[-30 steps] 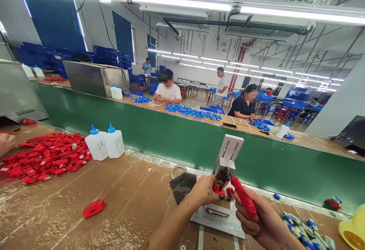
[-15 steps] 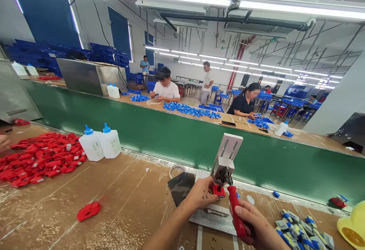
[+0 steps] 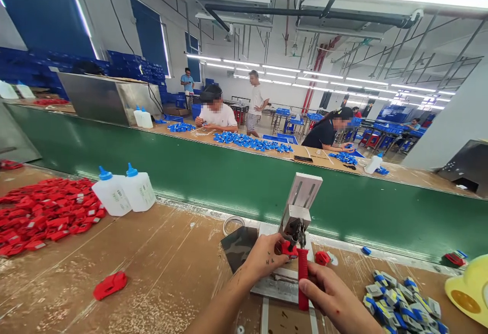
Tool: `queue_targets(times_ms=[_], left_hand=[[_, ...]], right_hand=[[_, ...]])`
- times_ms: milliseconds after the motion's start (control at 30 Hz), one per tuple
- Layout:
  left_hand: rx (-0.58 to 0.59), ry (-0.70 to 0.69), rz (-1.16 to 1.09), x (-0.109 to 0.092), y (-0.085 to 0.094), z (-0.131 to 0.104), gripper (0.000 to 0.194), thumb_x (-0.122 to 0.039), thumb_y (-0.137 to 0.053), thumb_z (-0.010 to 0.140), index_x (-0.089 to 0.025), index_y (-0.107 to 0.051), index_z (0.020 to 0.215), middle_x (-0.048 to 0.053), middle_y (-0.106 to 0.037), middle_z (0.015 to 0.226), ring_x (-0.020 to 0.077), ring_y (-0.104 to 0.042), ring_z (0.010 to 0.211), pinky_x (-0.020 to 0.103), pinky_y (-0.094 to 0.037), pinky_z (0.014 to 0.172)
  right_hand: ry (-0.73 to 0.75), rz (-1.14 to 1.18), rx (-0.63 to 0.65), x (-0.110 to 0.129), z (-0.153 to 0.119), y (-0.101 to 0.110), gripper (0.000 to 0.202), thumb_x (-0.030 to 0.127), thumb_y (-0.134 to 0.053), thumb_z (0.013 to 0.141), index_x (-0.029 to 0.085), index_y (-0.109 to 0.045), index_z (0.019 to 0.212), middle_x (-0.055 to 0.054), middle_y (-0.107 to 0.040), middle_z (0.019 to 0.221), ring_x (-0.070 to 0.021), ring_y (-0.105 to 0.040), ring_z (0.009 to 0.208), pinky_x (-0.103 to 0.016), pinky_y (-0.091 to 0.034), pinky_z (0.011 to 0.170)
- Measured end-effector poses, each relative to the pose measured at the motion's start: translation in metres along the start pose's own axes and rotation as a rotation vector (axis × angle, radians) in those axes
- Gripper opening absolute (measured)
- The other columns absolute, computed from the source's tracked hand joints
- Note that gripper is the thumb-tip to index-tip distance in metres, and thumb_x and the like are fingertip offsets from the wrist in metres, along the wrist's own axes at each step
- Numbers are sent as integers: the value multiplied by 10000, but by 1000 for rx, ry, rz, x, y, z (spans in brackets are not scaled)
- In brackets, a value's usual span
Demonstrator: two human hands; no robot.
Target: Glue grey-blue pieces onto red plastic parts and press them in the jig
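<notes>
The left hand is pinching a red part beneath the clamp; the right hand is gripping its handle. If the pinch is slipping, pressure could be skewing the part.

On the back of the left hand, small dark marks look like an H and perhaps an A. Left of and beyond that hand, two white bottles carry green print, too small to read with certainty.
</notes>
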State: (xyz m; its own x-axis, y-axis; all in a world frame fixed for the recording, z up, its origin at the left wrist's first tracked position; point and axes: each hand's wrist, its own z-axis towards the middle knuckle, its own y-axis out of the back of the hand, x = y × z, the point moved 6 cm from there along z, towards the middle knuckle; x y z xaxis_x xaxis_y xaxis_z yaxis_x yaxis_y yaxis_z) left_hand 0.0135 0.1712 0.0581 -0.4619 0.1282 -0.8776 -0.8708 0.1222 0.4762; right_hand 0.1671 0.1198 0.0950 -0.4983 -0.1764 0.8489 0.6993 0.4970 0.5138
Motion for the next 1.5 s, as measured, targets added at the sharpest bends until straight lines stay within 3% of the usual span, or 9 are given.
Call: queue_targets(times_ms=[267,533,733,867,1033,1133,1267,1367,1500], left_hand=[[-1,-57,-47,1,1,-7,322,-110,-607,660,-172,-773,929,48,-840,886,241,-748,823,271,-544,691],[-277,29,10,45,77,-58,218,-348,-591,744,-201,-738,808,72,-791,749,265,-723,702,342,-554,678],[-231,8,-33,23,33,-41,334,-232,-659,668,-192,-763,983,65,-785,907,237,-686,748,310,-537,676],[-165,35,-85,13,-1,-18,409,-105,-653,606,-187,-750,995,30,-776,863,193,-644,685,265,-505,628],[-135,72,-143,13,-13,-11,263,-51,-625,639,-181,-705,852,-32,-708,670,146,-587,583,220,-442,569],[-151,80,-169,14,-15,-13,236,-45,-618,665,-180,-693,843,-26,-723,682,146,-602,593,217,-432,568],[-164,74,-200,14,-17,-15,245,-35,-618,653,-175,-703,836,-15,-741,705,158,-619,609,224,-429,562],[-155,72,-230,15,-15,-14,252,-62,-624,645,-181,-719,846,-11,-754,710,179,-647,640,237,-456,576],[-167,148,-248,19,-10,-18,222,-181,-635,714,-146,-762,892,71,-803,845,241,-713,770,309,-539,697]], right_hand=[[25,-229,-69,-19,29,-6,219,380,-515,885,200,-633,919,-48,-681,753,-239,-610,717,-313,-433,655],[-8,-196,-296,-57,-3,51,390,539,-492,877,219,-593,678,1,-578,576,-196,-520,570,-297,-374,565],[38,-243,-396,-55,6,47,419,547,-436,919,230,-596,695,-27,-628,655,-224,-582,627,-306,-435,591],[14,-579,-533,-84,12,46,185,314,-485,888,243,-647,836,-64,-692,869,-252,-669,770,-320,-486,666],[12,-702,-487,-123,32,58,212,179,-497,828,252,-656,709,-58,-709,786,-243,-700,701,-321,-541,657],[46,-705,-548,-124,40,69,282,194,-474,853,221,-728,973,-149,-746,1092,-320,-721,1020,-424,-577,871],[110,-620,-555,-106,36,60,369,325,-499,859,201,-745,1104,-171,-711,1298,-346,-648,1230,-476,-544,1014],[105,-270,-498,-87,24,41,457,538,-490,900,205,-786,1003,-153,-781,1122,-334,-727,1038,-444,-588,906],[1,117,-207,-70,13,6,674,784,-582,773,209,-800,1049,-83,-769,737,-288,-724,658,-383,-584,600]])
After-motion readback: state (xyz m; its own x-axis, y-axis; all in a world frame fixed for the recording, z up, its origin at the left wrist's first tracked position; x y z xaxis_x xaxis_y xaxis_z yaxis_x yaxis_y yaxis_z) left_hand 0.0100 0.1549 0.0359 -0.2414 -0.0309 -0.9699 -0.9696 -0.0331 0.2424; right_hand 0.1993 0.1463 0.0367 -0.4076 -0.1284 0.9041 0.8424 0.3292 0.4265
